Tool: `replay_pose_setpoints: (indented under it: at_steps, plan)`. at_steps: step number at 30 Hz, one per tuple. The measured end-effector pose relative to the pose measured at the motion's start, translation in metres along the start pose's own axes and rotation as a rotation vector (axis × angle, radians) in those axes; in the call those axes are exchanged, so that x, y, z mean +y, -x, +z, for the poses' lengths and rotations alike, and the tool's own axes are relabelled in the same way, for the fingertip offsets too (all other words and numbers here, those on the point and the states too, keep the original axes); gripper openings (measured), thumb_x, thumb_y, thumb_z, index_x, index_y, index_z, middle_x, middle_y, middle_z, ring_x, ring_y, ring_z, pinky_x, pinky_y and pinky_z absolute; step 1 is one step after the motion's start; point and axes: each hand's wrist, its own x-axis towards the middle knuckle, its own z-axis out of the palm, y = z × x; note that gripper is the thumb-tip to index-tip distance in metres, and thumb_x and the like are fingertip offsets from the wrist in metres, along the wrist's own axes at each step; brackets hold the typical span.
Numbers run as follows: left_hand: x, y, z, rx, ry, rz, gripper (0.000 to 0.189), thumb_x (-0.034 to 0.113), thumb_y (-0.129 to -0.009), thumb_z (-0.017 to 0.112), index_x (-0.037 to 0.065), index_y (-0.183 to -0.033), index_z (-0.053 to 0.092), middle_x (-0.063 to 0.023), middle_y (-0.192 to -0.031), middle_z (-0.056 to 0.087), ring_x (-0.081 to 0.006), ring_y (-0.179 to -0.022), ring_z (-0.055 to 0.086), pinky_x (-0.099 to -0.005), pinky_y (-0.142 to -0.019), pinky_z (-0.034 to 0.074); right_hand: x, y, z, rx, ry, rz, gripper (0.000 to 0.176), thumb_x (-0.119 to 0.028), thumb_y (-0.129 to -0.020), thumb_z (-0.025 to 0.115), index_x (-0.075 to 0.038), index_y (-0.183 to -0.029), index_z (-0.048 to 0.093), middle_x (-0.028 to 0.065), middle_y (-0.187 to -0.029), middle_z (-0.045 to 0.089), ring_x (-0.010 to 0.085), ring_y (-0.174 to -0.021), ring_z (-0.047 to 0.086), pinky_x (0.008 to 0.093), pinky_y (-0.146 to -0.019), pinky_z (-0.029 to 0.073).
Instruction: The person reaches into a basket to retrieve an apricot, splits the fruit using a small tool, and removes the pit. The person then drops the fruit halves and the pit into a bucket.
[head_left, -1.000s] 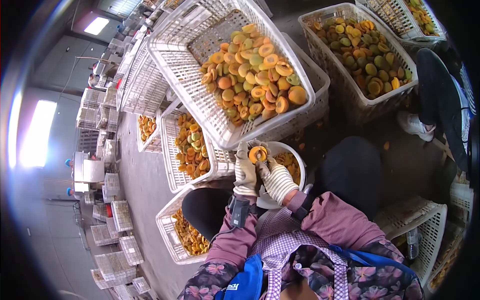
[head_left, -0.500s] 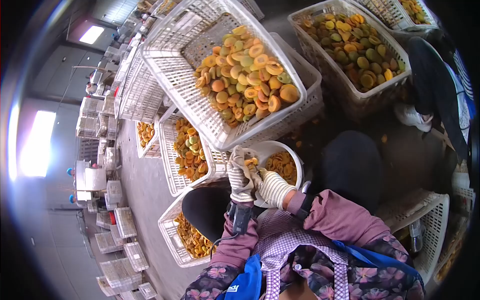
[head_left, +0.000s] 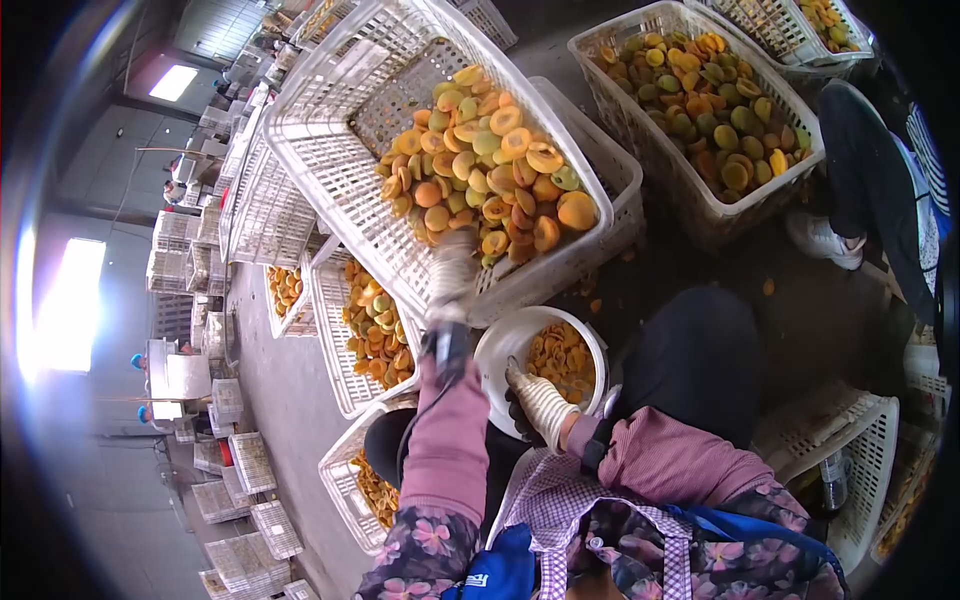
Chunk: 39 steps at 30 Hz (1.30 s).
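Fingers (head_left: 455, 250) of your left hand (head_left: 450, 285) blur at the tilted crate (head_left: 320, 110), closure unreadable; right hand (head_left: 535, 400) curled beside bucket (head_left: 490, 345), contents unseen. Pick one edge apricot half (head_left: 493, 243) gently.

A far crate (head_left: 742, 212) is holding greenish fruit halves, a white shoe (head_left: 822, 240) is resting beside it, and empty crates (head_left: 250, 462) are lying left.

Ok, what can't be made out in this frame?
Head view:
- Left hand: motion-blurred at the rim of the tilted basket; whether it grips fruit is unclear.
- Right hand: its back faces the camera beside the bucket, hiding anything it holds.
- Low basket: partly covered by the left sleeve.
- People far left: too small to describe.
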Motion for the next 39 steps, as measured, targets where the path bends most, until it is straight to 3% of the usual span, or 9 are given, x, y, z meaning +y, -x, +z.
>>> replay_pose_setpoints:
  at_steps: [3, 8, 11, 15, 18, 24, 26, 32, 39]
  plan:
    - [0.012, -0.036, 0.030, -0.398, -0.027, -0.120, 0.038, 0.021, -0.076, 0.063, 0.017, -0.113, 0.057, -0.0188, -0.117, 0.054, -0.0333, -0.110, 0.051, -0.0378, -0.090, 0.043, -0.004, -0.011, 0.002, 0.078, 0.001, -0.028, 0.043, -0.053, -0.085, 0.047, -0.012, -0.073, 0.050, 0.0007, -0.054, 0.043, 0.0150, -0.041, 0.039, 0.0291, -0.038, 0.032]
    - [0.026, -0.016, 0.002, -0.451, 0.006, -0.266, 0.031, 0.015, -0.080, 0.057, 0.009, -0.110, 0.057, -0.0168, -0.109, 0.058, -0.0317, -0.104, 0.054, -0.0380, -0.091, 0.044, -0.011, -0.018, -0.003, 0.069, -0.001, -0.102, 0.049, -0.056, -0.086, 0.044, -0.009, -0.075, 0.051, 0.0020, -0.052, 0.045, 0.0153, -0.037, 0.041, 0.0291, -0.037, 0.034]
    - [0.045, 0.045, -0.030, 0.042, 0.810, -0.167, 0.024, -0.001, -0.084, 0.045, 0.004, -0.106, 0.054, -0.0099, -0.101, 0.056, -0.0182, -0.092, 0.057, -0.0324, -0.084, 0.048, -0.025, -0.012, -0.010, 0.111, 0.000, -0.237, 0.045, -0.049, -0.089, 0.042, -0.006, -0.090, 0.052, 0.0049, -0.059, 0.048, 0.0166, -0.045, 0.046, 0.0310, -0.041, 0.039]
    - [0.091, 0.112, -0.053, -0.022, 0.395, -0.084, 0.032, -0.002, -0.084, 0.042, -0.002, -0.116, 0.046, -0.0105, -0.106, 0.052, -0.0175, -0.099, 0.052, -0.0281, -0.086, 0.044, -0.006, -0.039, -0.015, 0.218, 0.394, -0.711, 0.046, -0.042, -0.091, 0.042, -0.001, -0.109, 0.051, 0.0193, -0.074, 0.060, 0.0338, -0.059, 0.058, 0.0389, -0.057, 0.046]
    - [0.131, 0.135, -0.064, 0.052, 1.179, -0.433, 0.039, 0.032, -0.098, 0.035, 0.000, -0.116, 0.049, -0.0102, -0.104, 0.058, -0.0162, -0.095, 0.055, -0.0281, -0.086, 0.043, -0.014, -0.007, -0.009, 0.236, 0.771, -0.611, 0.044, -0.037, -0.092, 0.046, 0.002, -0.111, 0.053, 0.0201, -0.085, 0.063, 0.0352, -0.078, 0.060, 0.0383, -0.069, 0.046]
    - [0.119, 0.147, -0.061, 0.132, 1.249, -0.448, 0.034, 0.029, -0.095, 0.038, 0.001, -0.109, 0.052, -0.0119, -0.101, 0.059, -0.0206, -0.094, 0.057, -0.0324, -0.086, 0.045, -0.006, -0.003, -0.013, 0.172, 0.776, -0.705, 0.058, -0.049, -0.090, 0.036, -0.004, -0.125, 0.044, 0.0294, -0.089, 0.060, 0.0423, -0.086, 0.058, 0.0454, -0.074, 0.046]
    - [0.114, 0.144, -0.059, 0.107, 1.719, -0.750, 0.030, 0.028, -0.093, 0.041, 0.003, -0.103, 0.054, -0.0132, -0.097, 0.060, -0.0241, -0.088, 0.058, -0.0343, -0.082, 0.047, -0.005, -0.003, -0.013, 0.186, 0.708, -0.675, 0.044, -0.036, -0.092, 0.045, 0.001, -0.114, 0.052, 0.0253, -0.086, 0.061, 0.0396, -0.083, 0.059, 0.0400, -0.072, 0.046]
    - [0.118, 0.143, -0.054, 0.193, 1.598, -0.871, 0.029, 0.031, -0.094, 0.040, 0.005, -0.098, 0.055, -0.0104, -0.088, 0.061, -0.0216, -0.081, 0.059, -0.0329, -0.074, 0.049, -0.015, 0.015, -0.010, 0.208, 1.018, -0.550, 0.046, -0.037, -0.092, 0.042, 0.001, -0.117, 0.050, 0.0267, -0.089, 0.061, 0.0420, -0.087, 0.057, 0.0417, -0.075, 0.046]
    - [0.088, 0.155, -0.043, 0.040, 1.144, -0.367, 0.031, 0.025, -0.097, 0.035, 0.002, -0.114, 0.046, -0.0118, -0.105, 0.056, -0.0188, -0.091, 0.056, -0.0311, -0.081, 0.046, 0.004, -0.004, -0.014, -0.071, 0.498, -0.602, 0.044, -0.038, -0.091, 0.045, 0.001, -0.111, 0.053, 0.0170, -0.084, 0.063, 0.0315, -0.077, 0.061, 0.0365, -0.070, 0.048]
